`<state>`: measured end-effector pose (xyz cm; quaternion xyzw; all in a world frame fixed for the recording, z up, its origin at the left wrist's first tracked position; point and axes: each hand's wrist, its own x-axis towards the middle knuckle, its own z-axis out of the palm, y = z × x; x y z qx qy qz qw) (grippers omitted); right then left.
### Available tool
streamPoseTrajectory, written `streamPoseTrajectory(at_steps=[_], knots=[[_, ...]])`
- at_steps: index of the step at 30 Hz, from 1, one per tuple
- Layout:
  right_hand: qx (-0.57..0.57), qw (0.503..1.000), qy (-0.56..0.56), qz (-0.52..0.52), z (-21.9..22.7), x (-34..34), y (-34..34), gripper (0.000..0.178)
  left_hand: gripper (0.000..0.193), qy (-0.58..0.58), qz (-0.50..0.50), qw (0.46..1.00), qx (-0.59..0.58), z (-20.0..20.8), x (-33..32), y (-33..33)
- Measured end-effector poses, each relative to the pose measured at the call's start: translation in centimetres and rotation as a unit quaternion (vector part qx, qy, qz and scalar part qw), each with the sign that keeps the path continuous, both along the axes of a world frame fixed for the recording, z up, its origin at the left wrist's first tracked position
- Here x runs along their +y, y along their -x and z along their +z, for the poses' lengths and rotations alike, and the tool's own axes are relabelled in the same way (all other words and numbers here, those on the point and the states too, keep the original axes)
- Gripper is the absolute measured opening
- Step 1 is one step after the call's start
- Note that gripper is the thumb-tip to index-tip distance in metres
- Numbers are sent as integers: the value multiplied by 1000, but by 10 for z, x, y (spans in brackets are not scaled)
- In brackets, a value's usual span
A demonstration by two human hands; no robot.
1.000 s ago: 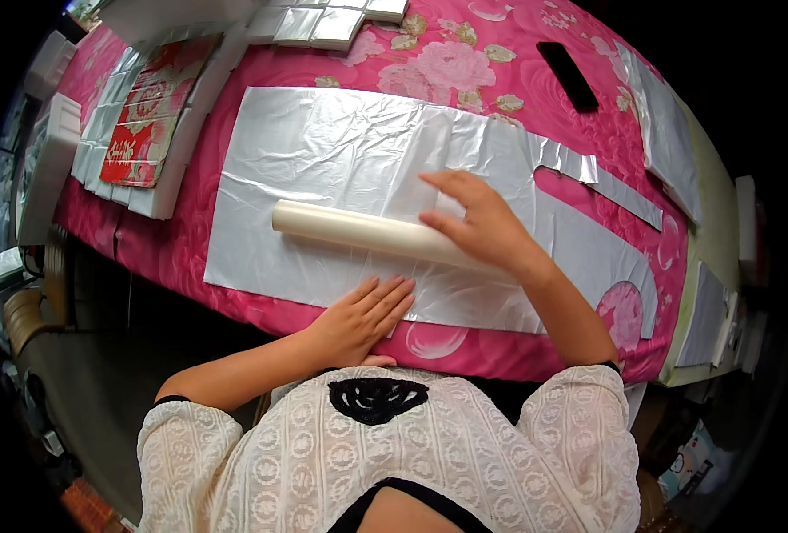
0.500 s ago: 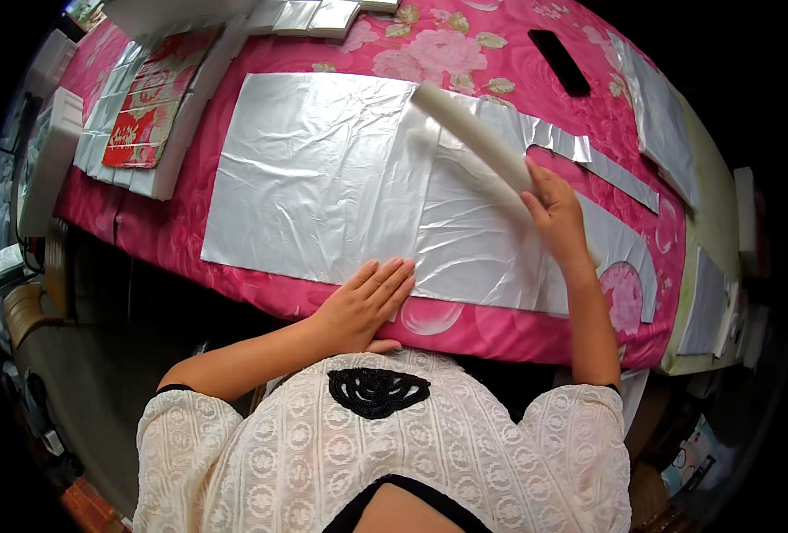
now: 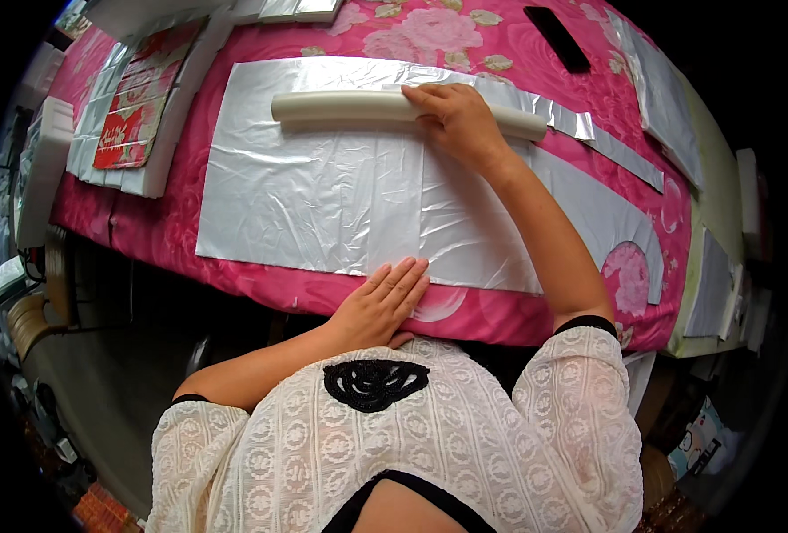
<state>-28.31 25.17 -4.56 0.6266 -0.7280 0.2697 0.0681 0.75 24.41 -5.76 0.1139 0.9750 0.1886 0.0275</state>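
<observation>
A large, creased sheet of silver plastic film (image 3: pixel 314 204) is spread over the pink flowered tablecloth. Across its far part lies a long white tube (image 3: pixel 341 107), set nearly sideways. My right hand (image 3: pixel 452 117) grips this tube near its middle, fingers wrapped over the top. Flat on the near edge of the film rests my left hand (image 3: pixel 385 300), its fingers stretched out and its palm over the tablecloth's edge. To the right, the film has a cut-out shape with a curved strip (image 3: pixel 620 160) and a rounded notch beside it.
Stacked silver-and-white packs (image 3: pixel 101 147) stand at the left with a red patterned card (image 3: pixel 136 107) on top. A black phone (image 3: pixel 557 40) lies at the far right. More folded silver film (image 3: pixel 660 102) rests near the table's right end.
My right hand has swung the white tube from a slant on the right to a nearly sideways position farther left and away from me. The left hand stays on the near edge.
</observation>
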Motion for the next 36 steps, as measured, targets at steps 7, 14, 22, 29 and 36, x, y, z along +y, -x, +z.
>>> streamPoseTrajectory(at_steps=[7, 14, 22, 29, 36], knots=[[17, 996, 82, -26, 7, -11, 5, 41, 47, -121, -60, 985, 110, -3, -43, -19], [-147, 965, -102, 193, 16, 74, -90, 46, 21, -78, -99, 977, 171, 1, -53, -17], [-94, 989, -23, 107, -5, 78, -108, 37, 38, -241, 0, 950, 200, 16, -60, -1], [-144, 987, 4, 70, -5, 76, -112, 31, 65, -49, 56, 982, 174, 9, -74, 23], [-247, 968, -53, -12, 1, 77, -97, 18, 44, -234, 180, 954, 58, 20, -76, 45]])
